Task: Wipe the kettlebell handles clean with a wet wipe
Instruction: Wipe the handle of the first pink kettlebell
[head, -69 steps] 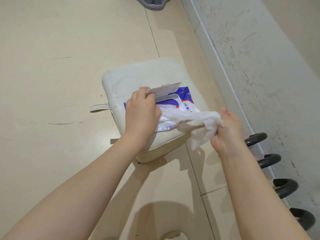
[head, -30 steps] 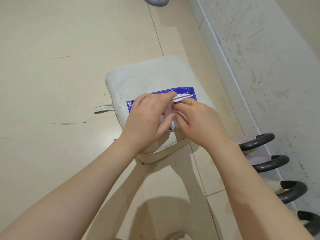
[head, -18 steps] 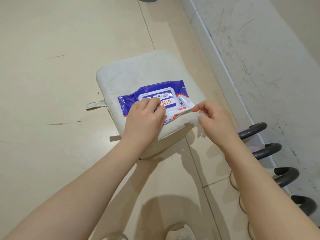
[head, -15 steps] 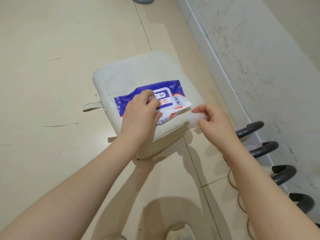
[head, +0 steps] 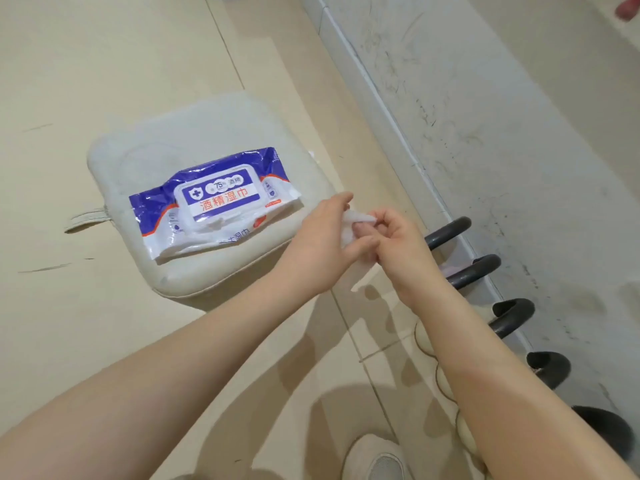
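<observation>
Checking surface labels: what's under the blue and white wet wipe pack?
The blue and white wet wipe pack lies flat, lid closed, on a cream padded cushion on the beige tiled floor. The cushion's part beneath the pack is covered, unseen.

We see a blue-and-white plastic wet-wipe pack (head: 211,206) with orange-red characters on its white lid label and an orange-red stripe at its corner, on an off-white padded cushion (head: 194,140). The thin wet wipe (head: 360,268) is plain white. The curved kettlebell handles (head: 446,233) are black. The tiled floor (head: 104,64) is beige; the scuffed wall (head: 485,116) is pale grey-white with dark marks.
</observation>
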{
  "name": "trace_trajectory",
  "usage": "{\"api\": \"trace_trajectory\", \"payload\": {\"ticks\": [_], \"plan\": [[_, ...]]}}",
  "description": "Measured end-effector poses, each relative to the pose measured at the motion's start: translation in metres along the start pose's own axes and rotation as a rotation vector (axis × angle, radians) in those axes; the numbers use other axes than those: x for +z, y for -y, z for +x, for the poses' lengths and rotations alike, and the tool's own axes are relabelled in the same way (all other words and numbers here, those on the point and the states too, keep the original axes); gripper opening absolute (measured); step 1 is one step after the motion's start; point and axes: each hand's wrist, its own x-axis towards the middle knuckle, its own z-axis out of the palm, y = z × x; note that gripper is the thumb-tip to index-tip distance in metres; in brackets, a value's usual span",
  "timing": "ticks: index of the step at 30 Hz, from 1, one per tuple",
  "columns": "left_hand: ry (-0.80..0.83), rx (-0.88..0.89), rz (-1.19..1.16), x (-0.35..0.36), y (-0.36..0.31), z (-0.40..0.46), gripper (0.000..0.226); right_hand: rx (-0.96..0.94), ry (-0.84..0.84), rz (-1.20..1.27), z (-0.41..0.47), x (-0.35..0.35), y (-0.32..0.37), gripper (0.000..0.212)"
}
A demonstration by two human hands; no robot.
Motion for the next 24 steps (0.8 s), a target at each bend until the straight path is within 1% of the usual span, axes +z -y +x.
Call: {"api": "trace_trajectory", "payload": {"ticks": [1, 3, 4, 5, 7, 9, 10, 11, 12, 13, 15, 16, 17, 18, 20, 21, 22, 24], "plan": [[0.050, -0.069, -0.028, 0.009, -0.004, 0.010, 0.054, 0.023, -0.043, 0.023, 0.000, -0.011, -0.004, 0.010], [0.100, -0.115, -0.036, 0.020, -0.006, 0.027, 0.020, 0.058, -0.108, 0.024, 0.002, -0.031, -0.012, 0.008], [0.132, -0.125, -0.068, 0.032, -0.010, 0.037, 0.018, 0.071, -0.129, 0.026, 0.002, -0.049, -0.018, 0.008], [0.163, -0.142, -0.128, 0.043, -0.014, 0.044, 0.021, 0.081, -0.128, 0.035, 0.000, -0.065, -0.024, 0.009], [0.198, -0.204, -0.294, 0.067, -0.029, 0.053, 0.019, 0.080, -0.052, 0.038, -0.005, -0.096, -0.035, 0.013], [0.260, -0.314, -0.455, 0.086, -0.045, 0.059, 0.014, 0.084, 0.033, -0.001, -0.012, -0.118, -0.043, 0.025], [0.292, -0.364, -0.511, 0.094, -0.052, 0.062, 0.013, 0.105, 0.049, -0.015, -0.016, -0.126, -0.045, 0.032], [0.310, -0.387, -0.516, 0.100, -0.057, 0.065, 0.013, 0.133, 0.048, -0.003, -0.020, -0.133, -0.046, 0.039], [0.309, -0.387, -0.470, 0.105, -0.060, 0.068, 0.014, 0.159, 0.039, 0.056, -0.023, -0.139, -0.048, 0.042], [0.297, -0.371, -0.401, 0.108, -0.063, 0.070, 0.015, 0.170, 0.014, 0.146, -0.025, -0.144, -0.049, 0.037], [0.292, -0.338, -0.288, 0.114, -0.065, 0.076, 0.012, 0.155, -0.052, 0.324, -0.027, -0.150, -0.048, 0.011], [0.311, -0.332, -0.235, 0.116, -0.063, 0.078, 0.009, 0.144, -0.086, 0.393, -0.026, -0.152, -0.049, 0.006], [0.347, -0.318, -0.157, 0.119, -0.061, 0.080, 0.008, 0.134, -0.117, 0.438, -0.023, -0.153, -0.053, 0.007], [0.387, -0.285, -0.041, 0.122, -0.058, 0.083, 0.011, 0.140, -0.163, 0.458, -0.021, -0.154, -0.056, 0.009], [0.435, -0.138, 0.319, 0.130, -0.049, 0.094, 0.030, 0.231, -0.338, 0.382, -0.016, -0.154, -0.062, 0.011], [0.406, -0.060, 0.448, 0.132, -0.045, 0.100, 0.037, 0.292, -0.443, 0.315, -0.013, -0.152, -0.065, 0.012], [0.371, -0.016, 0.492, 0.134, -0.041, 0.107, 0.041, 0.336, -0.538, 0.269, -0.010, -0.150, -0.068, 0.017], [0.346, -0.005, 0.451, 0.139, -0.031, 0.122, 0.041, 0.320, -0.680, 0.217, 0.000, -0.147, -0.070, 0.025]]}}
